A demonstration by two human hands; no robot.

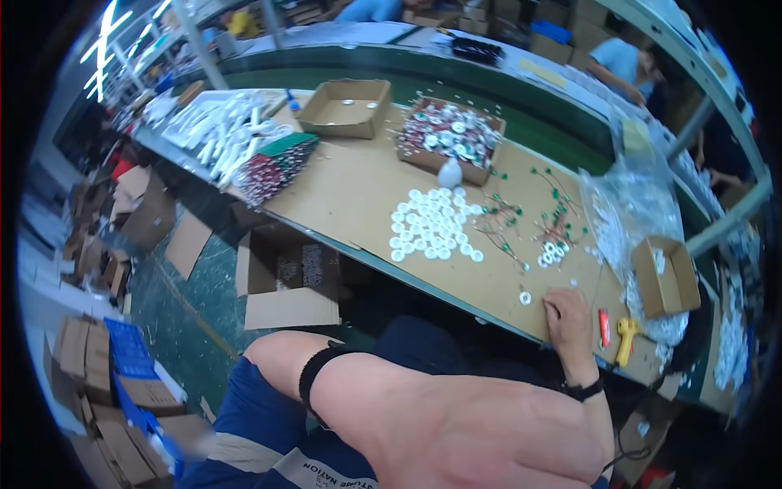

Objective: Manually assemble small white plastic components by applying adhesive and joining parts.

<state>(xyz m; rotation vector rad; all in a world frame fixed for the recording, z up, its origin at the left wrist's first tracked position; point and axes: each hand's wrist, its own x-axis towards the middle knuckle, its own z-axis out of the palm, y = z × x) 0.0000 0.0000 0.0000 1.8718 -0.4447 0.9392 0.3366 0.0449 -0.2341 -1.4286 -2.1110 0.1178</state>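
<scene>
My left hand [497,424] is very large and close in the foreground, its back toward me; its fingers are hidden beyond the lower edge. A black band circles that wrist. My right hand [569,318] rests at the table's near edge with fingers curled in, and nothing shows in them. Just left of it lies a single white ring [525,298]. Farther off, several white round caps [432,224] are spread flat in a group. To their right lie thin wires with green ends [562,216], some by a small cluster of white rings [554,254].
Right of my right hand lie a red tube [604,328] and a yellow glue gun [626,341]. Cardboard boxes [346,114] stand on the table, one heaped with small parts [450,134]. White tubes [216,130] pile up far left. An open carton [289,310] sits below. Other people work beyond.
</scene>
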